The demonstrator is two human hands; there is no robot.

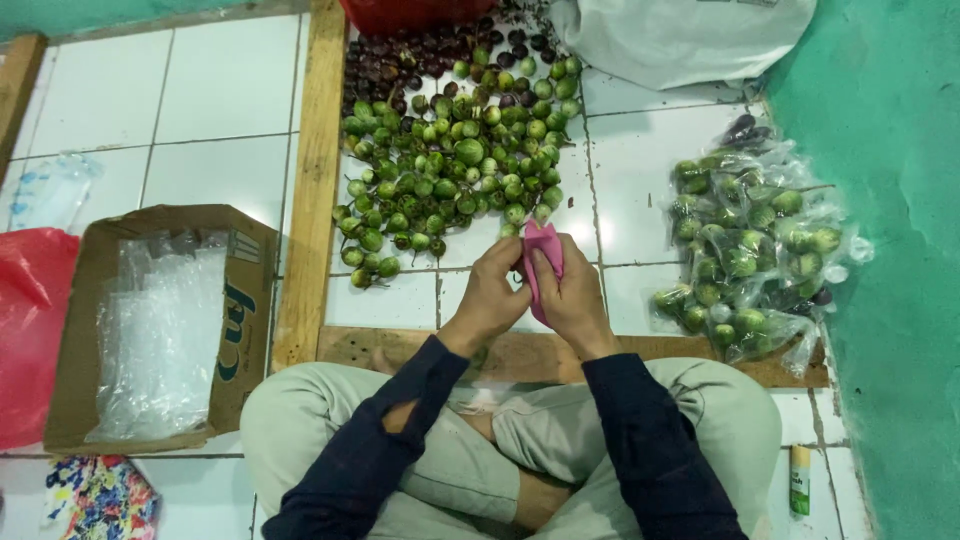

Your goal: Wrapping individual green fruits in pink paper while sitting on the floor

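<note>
View from above of a person sitting cross-legged on a white tiled floor (230, 100). At far left lies a crumpled red plastic bag (30, 330), and just beside it an open brown cardboard box (235, 330) filled with clear plastic bags (160, 330). A patch of bright floral cloth (100, 497) shows at the lower left corner. To the right of the box, a pale wooden frame (312, 180) borders a loose heap of small round green fruits (450, 170), with dark purple ones (400, 60) at its far end.

In the centre, both hands meet just in front of the heap — the left hand (490, 295) and the right hand (572, 295), in dark blue sleeves, are each closed with fingertips pinching a small pink plastic bag (540, 250), held upright between them above the floor.

Further right, a pile of filled clear bags of green fruit (750, 250) rests against a green wall (890, 200). A large white plastic bag (680, 35) lies at the top, and a small tube (800, 480) lies at the lower right.
</note>
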